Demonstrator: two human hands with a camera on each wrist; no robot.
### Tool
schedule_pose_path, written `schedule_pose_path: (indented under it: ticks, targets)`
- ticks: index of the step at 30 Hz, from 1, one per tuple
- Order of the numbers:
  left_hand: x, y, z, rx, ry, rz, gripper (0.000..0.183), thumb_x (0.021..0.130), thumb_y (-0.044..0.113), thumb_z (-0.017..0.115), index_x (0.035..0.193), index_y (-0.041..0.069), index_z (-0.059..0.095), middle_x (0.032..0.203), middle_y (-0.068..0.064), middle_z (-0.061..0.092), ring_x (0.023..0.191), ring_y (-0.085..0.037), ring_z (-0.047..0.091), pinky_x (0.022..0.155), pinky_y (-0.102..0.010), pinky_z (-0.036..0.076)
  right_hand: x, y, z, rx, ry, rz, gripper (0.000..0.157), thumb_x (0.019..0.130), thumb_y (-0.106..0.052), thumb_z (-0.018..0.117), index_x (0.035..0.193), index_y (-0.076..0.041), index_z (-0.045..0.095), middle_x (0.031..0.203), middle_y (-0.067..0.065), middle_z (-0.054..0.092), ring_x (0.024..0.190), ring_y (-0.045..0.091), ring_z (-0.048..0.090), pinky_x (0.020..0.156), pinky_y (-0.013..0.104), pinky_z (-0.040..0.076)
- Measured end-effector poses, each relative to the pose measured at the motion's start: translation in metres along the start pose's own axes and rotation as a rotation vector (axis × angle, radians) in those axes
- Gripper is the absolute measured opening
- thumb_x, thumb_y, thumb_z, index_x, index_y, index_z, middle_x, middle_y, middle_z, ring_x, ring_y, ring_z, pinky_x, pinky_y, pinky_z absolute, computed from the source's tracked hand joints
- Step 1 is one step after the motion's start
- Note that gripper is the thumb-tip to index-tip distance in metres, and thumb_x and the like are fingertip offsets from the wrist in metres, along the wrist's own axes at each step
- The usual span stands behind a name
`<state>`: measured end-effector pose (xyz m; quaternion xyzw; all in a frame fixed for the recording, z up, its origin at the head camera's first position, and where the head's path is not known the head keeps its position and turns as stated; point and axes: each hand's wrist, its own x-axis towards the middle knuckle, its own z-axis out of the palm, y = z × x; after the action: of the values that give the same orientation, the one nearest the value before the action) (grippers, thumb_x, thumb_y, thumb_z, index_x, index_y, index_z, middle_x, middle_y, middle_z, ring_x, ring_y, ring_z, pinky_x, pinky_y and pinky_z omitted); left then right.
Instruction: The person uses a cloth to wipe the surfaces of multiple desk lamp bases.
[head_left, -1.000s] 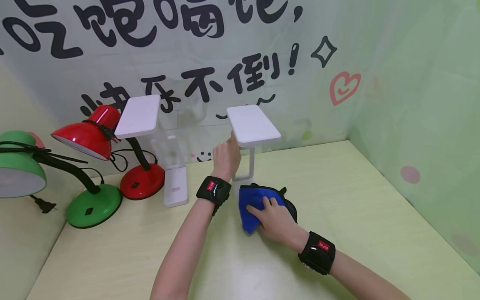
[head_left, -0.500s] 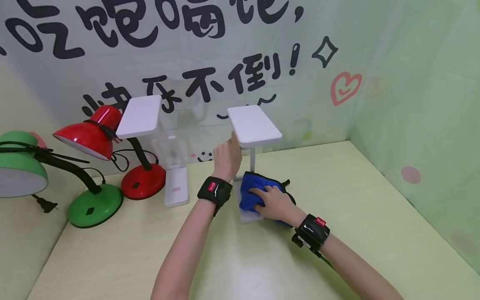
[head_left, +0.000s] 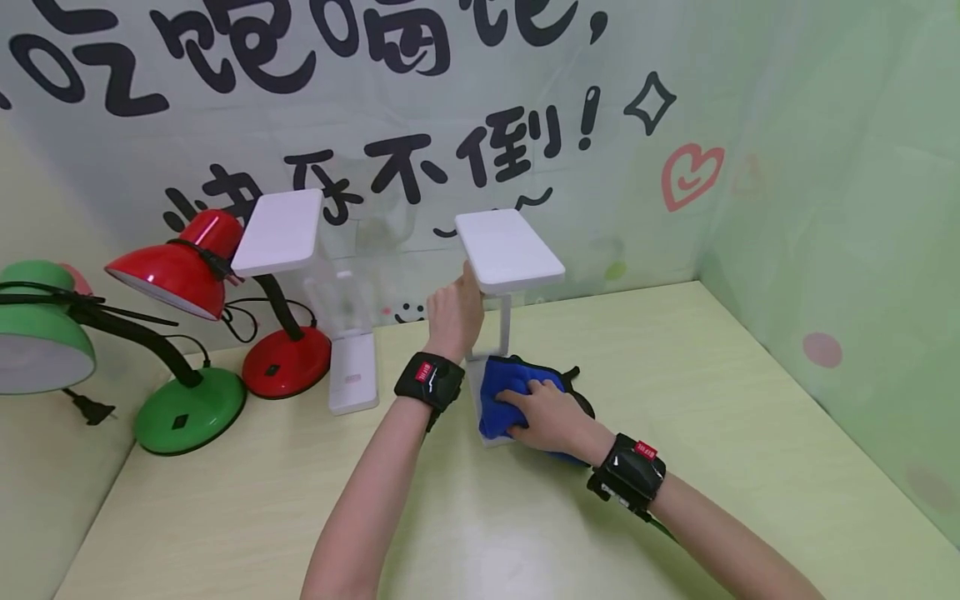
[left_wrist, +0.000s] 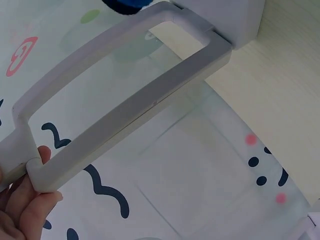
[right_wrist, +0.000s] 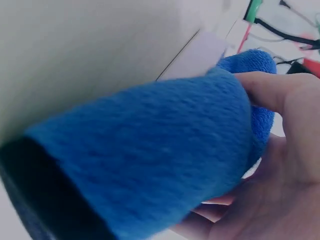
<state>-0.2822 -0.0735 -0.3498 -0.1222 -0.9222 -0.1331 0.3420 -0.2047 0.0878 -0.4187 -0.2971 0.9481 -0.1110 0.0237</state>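
Observation:
A white folding desk lamp (head_left: pixel 510 250) stands near the middle of the table in the head view. My left hand (head_left: pixel 455 317) holds it at the upper end of its frame, under the flat head. In the left wrist view, fingertips (left_wrist: pixel 42 210) pinch the hinge where the looped white frame (left_wrist: pixel 125 115) meets the head. A blue cloth with black edging (head_left: pixel 513 404) lies over the lamp's base, bunched in my right hand (head_left: pixel 555 421). The right wrist view shows thumb and fingers curled round the fluffy cloth (right_wrist: pixel 150 145), which covers most of the base.
To the left stand a second white lamp (head_left: pixel 352 375), a red lamp (head_left: pixel 285 367) and a green lamp (head_left: pixel 191 412). A black plug (head_left: pixel 92 410) hangs by the green lamp. A printed cloth wall (head_left: pixel 600 192) closes off the back of the table (head_left: pixel 750 433).
My right hand has moved the blue cloth back along the lamp's base, then slightly toward me, and bunched it more. The left hand and the lamp have stayed in place.

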Motion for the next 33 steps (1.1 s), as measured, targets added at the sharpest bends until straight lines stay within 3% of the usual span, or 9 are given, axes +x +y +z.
schedule_pose_path:
  ticks: [4, 8, 14, 17, 22, 25, 29, 33]
  targets:
    - [0.0, -0.001, -0.001, 0.003, -0.012, -0.002, 0.015, 0.096, 0.005, 0.048, 0.11, -0.001, 0.048, 0.06, -0.009, 0.056, 0.043, -0.017, 0.038, 0.043, -0.025, 0.018, -0.005, 0.002, -0.004, 0.083, -0.063, -0.013, 0.047, 0.09, -0.039, 0.063, 0.132, -0.019, 0.057, 0.121, 0.023, 0.06, 0.112, 0.041, 0.055, 0.088, 0.053, 0.049]
    - [0.0, -0.001, -0.002, -0.008, -0.035, -0.02, 0.016, 0.098, 0.006, 0.047, 0.112, -0.001, 0.047, 0.06, -0.009, 0.055, 0.044, -0.016, 0.036, 0.044, -0.024, 0.018, 0.0, 0.002, -0.003, 0.13, -0.072, 0.035, 0.052, 0.092, -0.046, 0.058, 0.136, -0.019, 0.054, 0.122, 0.02, 0.061, 0.115, 0.039, 0.053, 0.09, 0.052, 0.048]
    - [0.0, 0.0, -0.002, -0.009, -0.044, -0.018, 0.019, 0.098, 0.006, 0.047, 0.115, -0.001, 0.047, 0.062, -0.009, 0.057, 0.044, -0.018, 0.039, 0.044, -0.025, 0.019, 0.017, -0.007, 0.005, 0.053, 0.006, 0.101, 0.051, 0.09, -0.041, 0.061, 0.135, -0.018, 0.055, 0.13, 0.031, 0.052, 0.119, 0.047, 0.05, 0.089, 0.061, 0.047]
    - [0.0, 0.0, -0.002, -0.013, -0.043, -0.022, 0.019, 0.098, 0.007, 0.047, 0.115, -0.001, 0.046, 0.062, -0.009, 0.057, 0.045, -0.019, 0.04, 0.044, -0.025, 0.018, 0.024, -0.013, 0.008, 0.008, 0.036, 0.13, 0.05, 0.09, -0.04, 0.061, 0.134, -0.018, 0.056, 0.13, 0.032, 0.051, 0.118, 0.048, 0.05, 0.086, 0.06, 0.05]
    - [-0.001, 0.0, -0.002, -0.008, -0.027, -0.017, 0.019, 0.098, 0.007, 0.048, 0.114, -0.001, 0.047, 0.062, -0.01, 0.059, 0.044, -0.022, 0.045, 0.044, -0.025, 0.019, 0.013, -0.029, 0.014, -0.125, 0.072, 0.119, 0.049, 0.089, -0.04, 0.062, 0.132, -0.018, 0.058, 0.12, 0.031, 0.055, 0.103, 0.044, 0.056, 0.07, 0.05, 0.056]
    - [-0.002, 0.001, -0.001, 0.002, -0.024, -0.009, 0.021, 0.097, 0.006, 0.049, 0.116, -0.002, 0.048, 0.063, -0.01, 0.059, 0.044, -0.022, 0.046, 0.044, -0.025, 0.019, 0.004, -0.039, 0.016, -0.19, 0.086, 0.106, 0.047, 0.088, -0.039, 0.063, 0.131, -0.018, 0.059, 0.12, 0.028, 0.056, 0.102, 0.041, 0.056, 0.069, 0.047, 0.056]
    - [-0.002, 0.001, 0.0, 0.005, -0.03, -0.016, 0.023, 0.096, 0.006, 0.05, 0.118, -0.003, 0.049, 0.063, -0.01, 0.059, 0.044, -0.02, 0.044, 0.044, -0.025, 0.018, 0.004, -0.047, 0.015, -0.191, 0.082, 0.086, 0.047, 0.088, -0.037, 0.063, 0.131, -0.017, 0.059, 0.123, 0.029, 0.055, 0.106, 0.043, 0.053, 0.072, 0.048, 0.056]
    - [-0.001, 0.001, 0.0, 0.003, -0.025, -0.014, 0.023, 0.096, 0.007, 0.051, 0.117, -0.003, 0.049, 0.064, -0.011, 0.06, 0.044, -0.021, 0.046, 0.044, -0.025, 0.018, 0.021, -0.038, 0.02, -0.175, 0.098, 0.064, 0.049, 0.089, -0.041, 0.059, 0.134, -0.02, 0.056, 0.124, 0.029, 0.053, 0.109, 0.044, 0.051, 0.075, 0.05, 0.055]
